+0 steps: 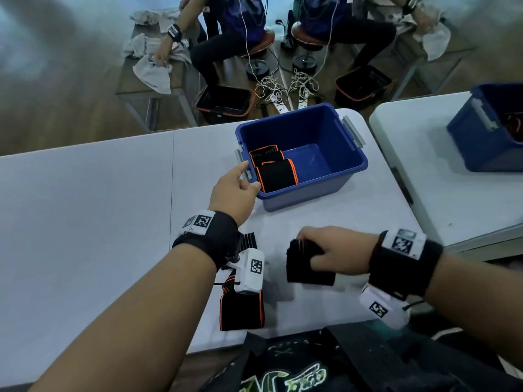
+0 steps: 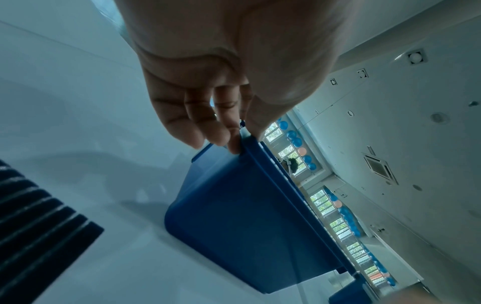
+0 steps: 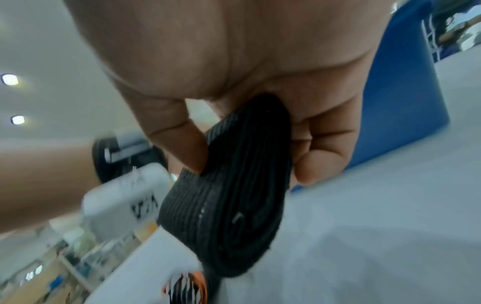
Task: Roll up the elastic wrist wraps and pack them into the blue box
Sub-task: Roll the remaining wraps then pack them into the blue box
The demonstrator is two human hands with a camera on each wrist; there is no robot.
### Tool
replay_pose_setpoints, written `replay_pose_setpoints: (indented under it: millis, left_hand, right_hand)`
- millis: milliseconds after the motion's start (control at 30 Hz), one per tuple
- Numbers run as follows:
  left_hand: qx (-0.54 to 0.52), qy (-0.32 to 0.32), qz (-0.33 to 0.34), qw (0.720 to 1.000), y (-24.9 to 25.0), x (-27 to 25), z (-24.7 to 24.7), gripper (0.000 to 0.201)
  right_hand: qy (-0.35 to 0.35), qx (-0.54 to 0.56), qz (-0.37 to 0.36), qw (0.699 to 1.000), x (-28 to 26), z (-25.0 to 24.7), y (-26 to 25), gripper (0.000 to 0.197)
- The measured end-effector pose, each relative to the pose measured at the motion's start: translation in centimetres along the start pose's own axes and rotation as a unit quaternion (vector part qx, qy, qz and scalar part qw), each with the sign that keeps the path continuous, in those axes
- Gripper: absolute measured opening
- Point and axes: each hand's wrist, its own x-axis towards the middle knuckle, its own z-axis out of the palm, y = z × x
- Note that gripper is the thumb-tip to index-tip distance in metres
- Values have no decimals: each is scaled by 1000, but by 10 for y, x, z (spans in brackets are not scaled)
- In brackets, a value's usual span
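Head view: we're gripping a rolled black wrap (image 1: 308, 264) in the right hand (image 1: 336, 250), thumb and fingers curled round it, just above the white table (image 1: 85, 207). The blue box (image 1: 339, 176) is sitting at 12 o'clock from that hand, with two orange-edged rolls (image 1: 276, 171) already lying in its near-left corner. The left hand (image 1: 236, 190) is resting at the box's 9 o'clock rim, fingers loosely bent; from here we can't tell if it's actually clamping the rim. Another orange-edged wrap (image 1: 242, 309) is lying at 6 o'clock from the left wrist, still to be packed. A second blue box (image 1: 481, 142) is sitting at 2 o'clock on the next table.

Left wrist view: this settles it. The left fingertips (image 2: 235, 147) are hooking under the box rim (image 2: 263, 156), thumb on top, so we're steadying the box. Box contents aren't showing here.

Right wrist view: blurred, but we're seeing the wrap's coiled end (image 3: 234, 205), which the head view hides, with thumb (image 3: 182, 144) and fingers (image 3: 320, 162) pinching it tight. Roll looks finished.

Step, as we're judging it: carrying roll three to the box. Next move needs a lift over the near wall, then setting it beside the two rolls without letting the coil spring loose.
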Motion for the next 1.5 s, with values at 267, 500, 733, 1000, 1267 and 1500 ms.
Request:
replay_pose_setpoints:
  millis: [267,500,733,1000,1267,1500]
  left_hand:
    - [-10,-15,-13,1000,0,-9,-11,59]
    - [-21,-17,-18,999,-5,-29,-16,56]
    - [-47,-7,-24,999,-5,-35,-13,54]
    - [-66,-16,-28,997,-7,-33,-13,54]
    - [-54,-22,-19,998,-10,-29,-13,56]
    - [-22,-37,-9,999,-8,-28,-17,56]
  right_hand:
    - [156,48,-21,986,-12,-127,-9,22]
    - [97,-159,68,980,51,-173,-7,26]
    - [-48,-279,122,951,118,-162,-3,35]
    - [-153,-395,116,898,156,-138,-5,22]
    - [-162,-396,101,898,166,-126,-7,28]
    - [-179,-428,103,880,166,-127,-6,27]
